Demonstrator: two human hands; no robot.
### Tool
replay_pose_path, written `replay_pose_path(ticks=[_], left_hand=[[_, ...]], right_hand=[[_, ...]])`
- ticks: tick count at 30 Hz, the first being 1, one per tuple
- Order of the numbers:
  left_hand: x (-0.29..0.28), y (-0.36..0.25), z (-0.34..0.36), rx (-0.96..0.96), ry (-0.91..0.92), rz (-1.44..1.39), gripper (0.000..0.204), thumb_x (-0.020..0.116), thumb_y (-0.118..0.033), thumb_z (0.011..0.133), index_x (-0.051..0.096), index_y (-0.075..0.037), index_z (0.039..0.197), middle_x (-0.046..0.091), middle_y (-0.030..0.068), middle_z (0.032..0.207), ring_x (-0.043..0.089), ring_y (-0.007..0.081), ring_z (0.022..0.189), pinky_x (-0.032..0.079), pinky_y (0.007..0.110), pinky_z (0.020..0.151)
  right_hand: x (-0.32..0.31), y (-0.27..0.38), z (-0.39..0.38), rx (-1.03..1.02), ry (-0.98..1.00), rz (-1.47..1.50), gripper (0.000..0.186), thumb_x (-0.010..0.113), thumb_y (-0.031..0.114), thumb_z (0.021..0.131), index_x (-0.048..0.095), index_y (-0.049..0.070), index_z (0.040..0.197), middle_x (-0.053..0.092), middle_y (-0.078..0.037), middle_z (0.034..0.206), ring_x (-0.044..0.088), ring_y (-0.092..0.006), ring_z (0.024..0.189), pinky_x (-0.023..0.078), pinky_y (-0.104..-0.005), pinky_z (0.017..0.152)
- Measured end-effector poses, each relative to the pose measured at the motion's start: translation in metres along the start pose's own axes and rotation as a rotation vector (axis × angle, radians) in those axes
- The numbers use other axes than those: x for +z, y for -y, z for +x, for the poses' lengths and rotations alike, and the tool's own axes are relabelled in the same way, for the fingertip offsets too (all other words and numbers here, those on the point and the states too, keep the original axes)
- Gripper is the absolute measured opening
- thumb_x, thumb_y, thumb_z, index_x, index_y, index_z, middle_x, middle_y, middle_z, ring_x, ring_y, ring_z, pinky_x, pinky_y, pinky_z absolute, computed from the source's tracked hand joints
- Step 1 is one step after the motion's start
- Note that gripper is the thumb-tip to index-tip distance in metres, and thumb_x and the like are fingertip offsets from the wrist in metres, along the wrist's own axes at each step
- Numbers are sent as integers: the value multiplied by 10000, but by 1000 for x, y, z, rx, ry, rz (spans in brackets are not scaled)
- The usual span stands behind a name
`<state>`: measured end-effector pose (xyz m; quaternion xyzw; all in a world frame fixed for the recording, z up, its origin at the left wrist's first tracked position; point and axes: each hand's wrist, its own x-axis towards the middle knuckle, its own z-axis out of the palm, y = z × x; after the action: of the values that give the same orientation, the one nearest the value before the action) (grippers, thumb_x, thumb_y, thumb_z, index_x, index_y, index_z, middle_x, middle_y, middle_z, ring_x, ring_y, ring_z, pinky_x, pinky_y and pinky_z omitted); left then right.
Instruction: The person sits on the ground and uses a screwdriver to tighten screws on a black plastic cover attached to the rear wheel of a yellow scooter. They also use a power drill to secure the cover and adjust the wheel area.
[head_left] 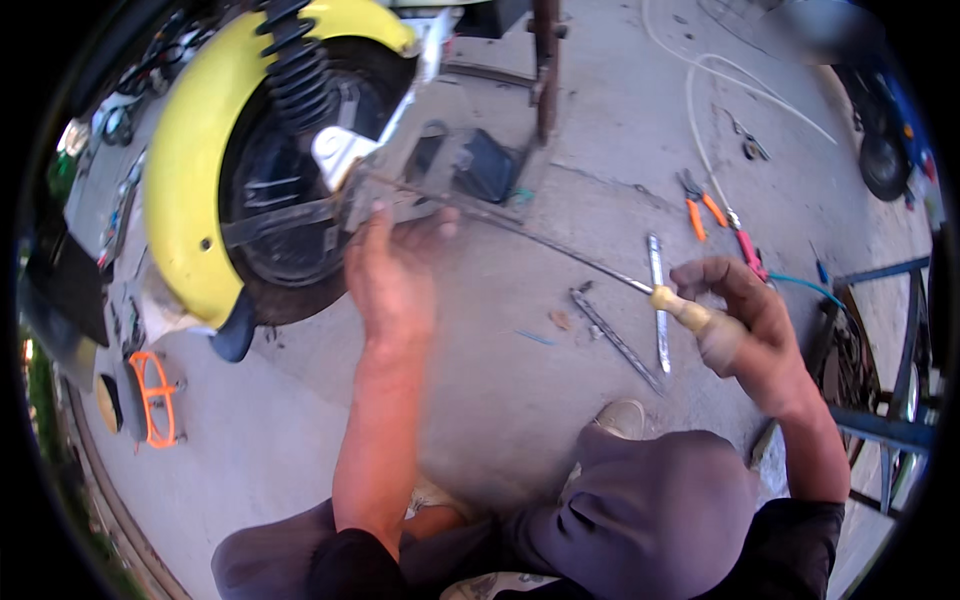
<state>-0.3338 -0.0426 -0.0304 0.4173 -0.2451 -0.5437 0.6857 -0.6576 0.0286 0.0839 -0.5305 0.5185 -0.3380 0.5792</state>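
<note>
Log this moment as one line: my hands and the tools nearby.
left hand: at metal part beside wheel | right hand: holding long yellow-handled screwdriver | floor: orange-handled pliers, two long metal tools

Orange-handled pliers (pixel 694 212) on grey concrete (pixel 490 375), pale hose (pixel 694 122) beside them, orange frame (pixel 153 392) at left, dark wheel (pixel 884 165) far right

Bright, diffuse daylight, its direction unclear, leaves soft shadows on the floor (pixel 490 400). A white bracket (pixel 338 150) between ten and eleven o'clock glares. Blur smears both hands (pixel 392 272) (pixel 748 325). Black vignetting rings the view; near eight o'clock the floor's edge bends.
</note>
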Motion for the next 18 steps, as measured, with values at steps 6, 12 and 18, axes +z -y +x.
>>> replay_pose_path(ticks=[6,12,18], left_hand=[[2,12,-2,19,-16,10,513,537,-358,1101,547,76,1375,723,234,1113,755,319,933,618,381,776],[-12,37,-18,88,57,-18,460,508,-388,1114,676,37,1168,764,146,982,750,250,889,596,360,766],[-28,117,10,-89,179,769,180,640,-136,1053,739,-5,1126,767,130,1028,733,241,910,572,408,846]], right_hand=[[-10,-24,1,-818,-138,-1077,317,764,20,863,701,-12,1172,653,-134,905,633,-250,670,488,-303,568],[-17,-1,17,480,248,527,249,609,119,1058,702,-67,1195,668,-43,800,540,-50,599,388,-233,519],[-5,-1,5,-323,52,-567,461,799,37,865,640,-43,1289,651,-89,869,650,-187,765,510,-328,633]])
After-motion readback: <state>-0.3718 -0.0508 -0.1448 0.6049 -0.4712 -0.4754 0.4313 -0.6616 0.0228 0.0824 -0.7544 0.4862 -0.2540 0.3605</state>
